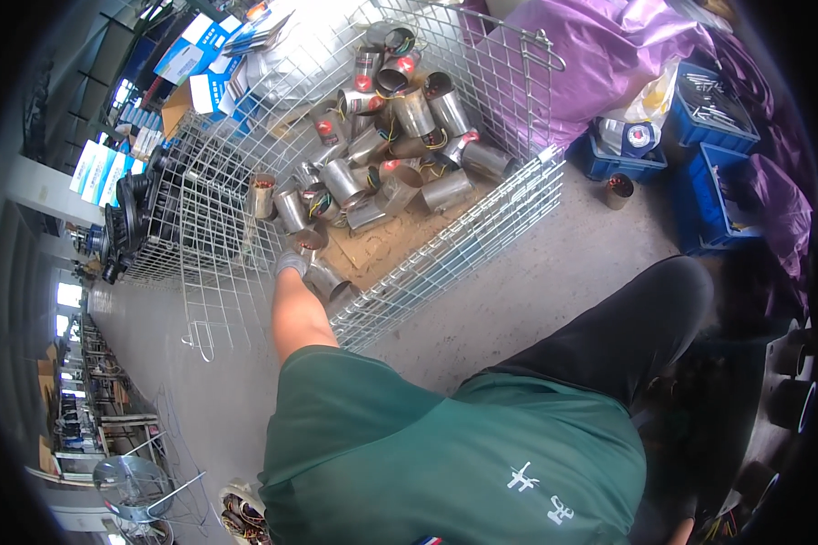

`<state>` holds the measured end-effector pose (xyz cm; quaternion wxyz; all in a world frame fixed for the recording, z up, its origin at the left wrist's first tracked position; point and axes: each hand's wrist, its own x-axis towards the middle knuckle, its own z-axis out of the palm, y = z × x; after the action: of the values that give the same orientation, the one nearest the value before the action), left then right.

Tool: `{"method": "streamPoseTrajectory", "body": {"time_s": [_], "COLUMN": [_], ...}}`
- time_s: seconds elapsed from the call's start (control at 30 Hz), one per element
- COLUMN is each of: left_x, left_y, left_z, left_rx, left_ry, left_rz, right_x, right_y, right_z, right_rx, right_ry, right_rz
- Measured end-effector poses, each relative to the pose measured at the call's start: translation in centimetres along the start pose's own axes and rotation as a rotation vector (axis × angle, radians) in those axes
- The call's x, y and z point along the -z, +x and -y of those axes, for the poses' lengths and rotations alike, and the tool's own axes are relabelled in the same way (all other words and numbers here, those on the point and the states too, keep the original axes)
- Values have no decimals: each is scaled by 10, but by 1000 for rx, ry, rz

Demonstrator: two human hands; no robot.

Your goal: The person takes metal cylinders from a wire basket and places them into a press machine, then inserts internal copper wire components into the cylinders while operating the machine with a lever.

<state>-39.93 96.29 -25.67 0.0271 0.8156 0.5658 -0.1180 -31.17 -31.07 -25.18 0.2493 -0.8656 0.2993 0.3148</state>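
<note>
My left hand (291, 263), in a grey glove, reaches over the near left corner of a wire mesh cage (445, 259). It is against a steel motor cylinder (310, 240) with reddish windings inside. My fingers are mostly hidden, so their grip does not show. Another steel cylinder (329, 281) lies right beside my wrist. Several more metal cylinders (343, 182), some with coloured wires, lie jumbled on the cage's brown board floor (368, 250). Of my right arm only a sliver of skin shows at the lower right edge; the hand itself is not visible.
Right of the cage, one cylinder (619, 191) stands on the grey floor by blue crates (719, 198) and purple sheeting (599, 54). Cylinders (790, 404) line a dark rack at lower right. Dark parts fill another mesh cage (213, 182) on the left. A fan (133, 488) stands lower left.
</note>
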Motion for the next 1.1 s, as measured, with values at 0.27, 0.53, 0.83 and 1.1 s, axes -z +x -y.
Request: {"method": "streamPoseTrajectory", "body": {"time_s": [0.27,0.53,0.83,1.1], "left_x": [-13,18,46,-46], "left_y": [-15,-81,-124,-57], "left_z": [46,-27,-117,-41], "left_rx": [-54,-361,-550,-689], "left_ry": [93,377,668,906], "left_rz": [187,398,886,636], "right_x": [-2,12,5,-14], "right_y": [10,-9,-15,11], "right_z": [22,12,-21,-48], "right_rx": [29,20,22,109], "right_ry": [-36,-52,-5,66], "right_rz": [45,20,8,46]}}
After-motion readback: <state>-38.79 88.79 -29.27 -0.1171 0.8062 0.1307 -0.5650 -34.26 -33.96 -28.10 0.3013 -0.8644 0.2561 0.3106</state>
